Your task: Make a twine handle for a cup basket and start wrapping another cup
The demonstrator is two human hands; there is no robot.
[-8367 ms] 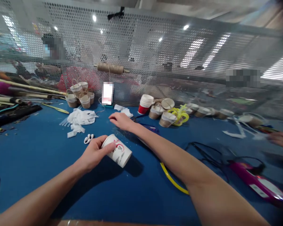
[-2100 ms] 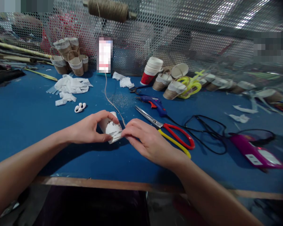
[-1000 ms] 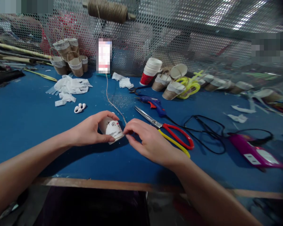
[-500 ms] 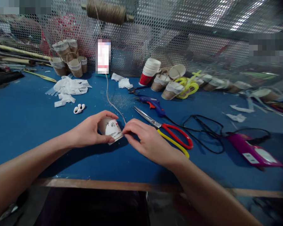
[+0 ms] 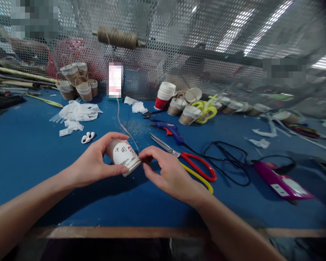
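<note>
My left hand (image 5: 97,161) is wrapped round a white paper cup (image 5: 121,153) with printed characters, tilted on its side. Fingertips of my right hand (image 5: 165,170) pinch a thin jute twine (image 5: 122,126) against the cup's lower right edge. That twine runs up past a phone (image 5: 115,80) to a twine spool (image 5: 118,37) on the mesh panel. Right of the cup lie scissors (image 5: 176,153) with one red and one yellow handle. Behind them rests a blue glue gun (image 5: 170,129).
Several twine-wrapped cups (image 5: 84,89) stand back left, others (image 5: 190,114) back right beside stacked paper cups (image 5: 165,95) and a yellow coil (image 5: 208,111). White gloves (image 5: 80,111) and white earbuds (image 5: 87,137) lie left. A purple power strip (image 5: 281,181) with black cables lies right.
Since 8.4 s ago my right hand has come back from the far side to the cup, with twine. In the last second the cup has turned slightly; the view has tilted up.
</note>
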